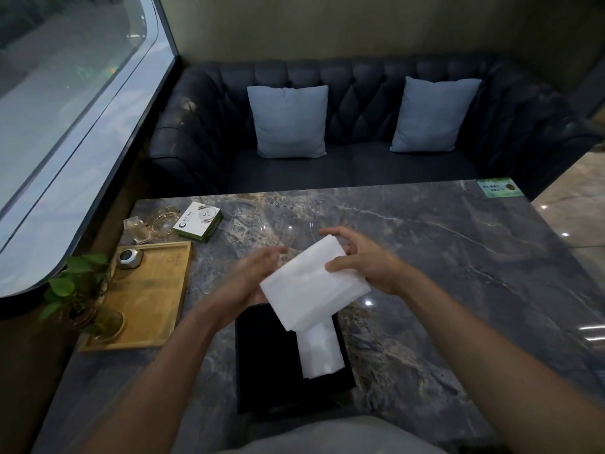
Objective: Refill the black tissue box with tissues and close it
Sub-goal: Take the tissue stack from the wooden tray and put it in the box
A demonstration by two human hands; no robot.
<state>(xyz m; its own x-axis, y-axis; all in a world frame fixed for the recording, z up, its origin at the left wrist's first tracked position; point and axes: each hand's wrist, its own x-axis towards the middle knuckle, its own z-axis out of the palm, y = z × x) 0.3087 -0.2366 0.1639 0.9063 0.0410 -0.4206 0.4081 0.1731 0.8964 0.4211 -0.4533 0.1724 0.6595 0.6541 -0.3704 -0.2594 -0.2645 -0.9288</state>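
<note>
A white stack of tissues point(311, 283) is held tilted above the table between both hands. My left hand point(252, 273) supports it from below at its left side, slightly blurred. My right hand point(363, 257) grips its right edge, thumb on top and fingers curled over the far end. Under the stack lies the black tissue box point(262, 365), open, near the table's front edge. A single white tissue point(319, 352) hangs from the stack down into the box.
On the dark marble table point(442, 257), a wooden tray point(154, 290) at the left holds a metal hexagonal holder point(128, 257) and a potted plant point(82, 303). A small white-green box point(199, 221) and glassware point(160, 221) stand behind it. A dark sofa with two cushions point(288, 121) lies beyond.
</note>
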